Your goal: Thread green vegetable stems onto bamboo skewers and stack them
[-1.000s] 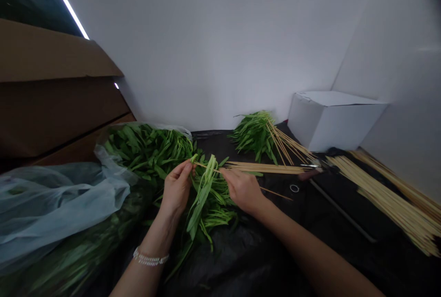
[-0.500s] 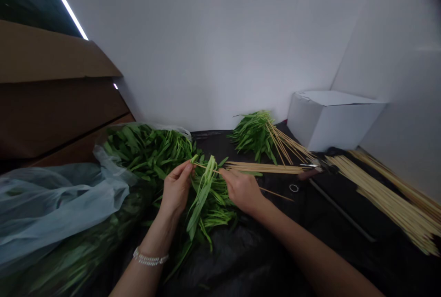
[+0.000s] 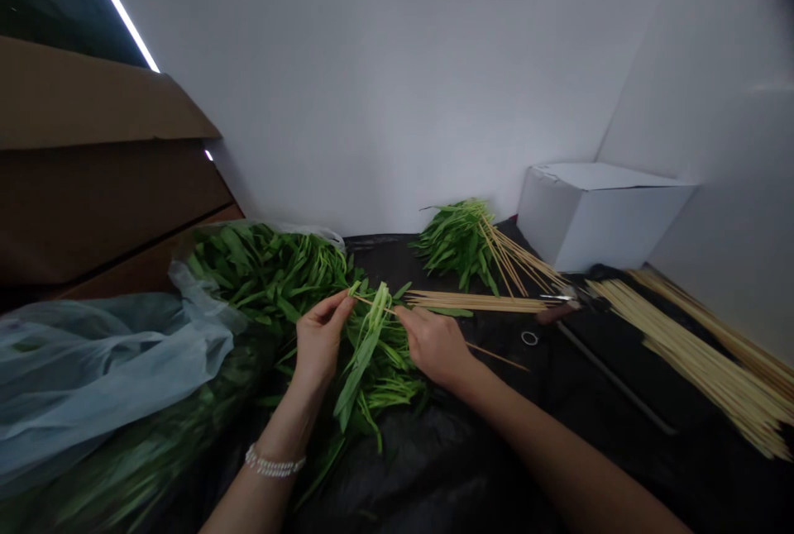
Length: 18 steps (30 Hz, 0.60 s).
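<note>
My left hand (image 3: 319, 344) pinches a green leafy stem at the tip of a thin bamboo skewer (image 3: 496, 356). Several long green leaves (image 3: 360, 356) hang threaded on that skewer between my two hands. My right hand (image 3: 434, 344) grips the skewer just right of the leaves, and its bare end pokes out to the right behind the hand. Loose cut greens (image 3: 388, 385) lie on the black sheet (image 3: 471, 468) under my hands.
A clear plastic bag (image 3: 105, 360) full of greens (image 3: 266, 269) lies at the left by brown cardboard boxes (image 3: 93, 170). Finished skewered greens (image 3: 462, 240) lie at the back. Bare skewers are piled at centre (image 3: 477, 301) and right (image 3: 700, 356). A white box (image 3: 599, 216) stands in the corner.
My left hand has shifted slightly right and down, pressing the stem closer to the leaves on the skewer. My right hand has barely moved.
</note>
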### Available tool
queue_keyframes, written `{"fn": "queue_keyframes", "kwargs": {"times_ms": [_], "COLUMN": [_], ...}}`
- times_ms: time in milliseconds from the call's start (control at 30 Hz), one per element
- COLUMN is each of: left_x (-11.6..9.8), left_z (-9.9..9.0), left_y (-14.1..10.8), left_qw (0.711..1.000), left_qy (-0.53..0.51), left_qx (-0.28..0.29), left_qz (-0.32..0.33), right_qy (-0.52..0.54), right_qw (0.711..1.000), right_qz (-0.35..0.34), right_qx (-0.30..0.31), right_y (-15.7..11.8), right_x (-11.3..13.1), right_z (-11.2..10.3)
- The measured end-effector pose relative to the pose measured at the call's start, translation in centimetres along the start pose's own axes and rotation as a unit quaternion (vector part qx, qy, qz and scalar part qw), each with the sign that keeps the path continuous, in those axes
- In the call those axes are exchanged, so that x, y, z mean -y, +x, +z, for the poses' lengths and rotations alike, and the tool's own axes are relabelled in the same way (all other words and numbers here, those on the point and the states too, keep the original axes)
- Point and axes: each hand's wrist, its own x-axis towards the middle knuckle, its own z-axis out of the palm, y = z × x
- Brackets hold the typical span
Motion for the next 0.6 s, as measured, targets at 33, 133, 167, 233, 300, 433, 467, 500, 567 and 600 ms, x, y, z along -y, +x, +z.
{"fn": "queue_keyframes", "kwargs": {"times_ms": [33, 133, 167, 233, 300, 433, 467, 500, 567, 600], "left_x": [-0.1, -0.4, -0.5, -0.6, -0.7, -0.1, 0.1, 0.4, 0.8, 0.9], "left_z": [0.0, 0.2, 0.3, 0.4, 0.5, 0.4, 0.4, 0.4, 0.4, 0.4], "left_y": [0.0, 0.0, 0.0, 0.1, 0.1, 0.1, 0.0, 0.0, 0.0, -0.1], "left_qw": [1.0, 0.996, 0.992, 0.985, 0.985, 0.992, 0.994, 0.994, 0.995, 0.994], "left_qy": [-0.006, -0.076, -0.102, -0.132, -0.132, -0.084, -0.071, -0.062, -0.057, -0.059], "left_qx": [-0.001, 0.005, 0.01, 0.018, 0.017, 0.016, 0.018, 0.022, 0.032, 0.038], "left_qz": [-0.002, -0.051, -0.074, -0.107, -0.111, -0.091, -0.086, -0.082, -0.08, -0.085], "right_qy": [0.002, 0.002, 0.001, -0.001, -0.004, -0.008, -0.009, -0.009, -0.012, -0.013], "right_qw": [1.0, 1.0, 1.0, 1.0, 1.0, 1.0, 1.0, 1.0, 1.0, 1.0], "right_qz": [0.0, -0.003, -0.005, -0.006, -0.005, -0.002, -0.002, -0.001, -0.001, -0.001], "right_qx": [0.0, -0.006, -0.007, -0.005, -0.002, 0.002, 0.003, 0.003, 0.004, 0.004], "right_y": [0.0, 0.0, 0.1, 0.1, 0.0, 0.0, -0.1, -0.1, -0.1, -0.1], "right_x": [0.0, 0.0, 0.0, 0.1, 0.1, 0.4, 0.4, 0.4, 0.5, 0.5], "right_z": [0.0, -0.1, -0.1, -0.2, -0.2, -0.2, -0.2, -0.2, -0.1, 0.0]}}
